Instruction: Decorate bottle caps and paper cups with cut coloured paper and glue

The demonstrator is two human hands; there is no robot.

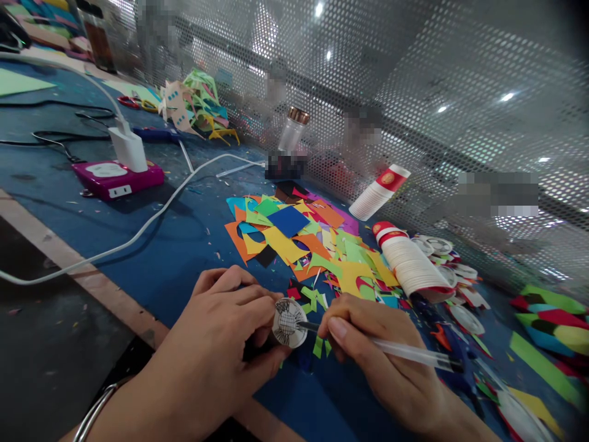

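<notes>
My left hand [234, 319] is closed around a small round white paper piece [291, 334], its fingers at the rim. Black lines are drawn on its face, with a grid in the middle and strokes fanning outward. How deep the piece is behind my fingers stays hidden. A pen [405, 353] with a clear barrel is pinched in my right hand [381, 350]. Its dark tip meets the face of the white piece, or nearly so. Just beyond both hands lie coloured paper scraps [285, 245] in a loose pile.
Two stacks of paper cups, one upright [380, 193] and one lying [414, 264], are near the mesh panel [460, 110]. A glue gun [460, 350] lies right of my right hand. A purple power strip [115, 184] with a white cable [170, 202] occupies the left.
</notes>
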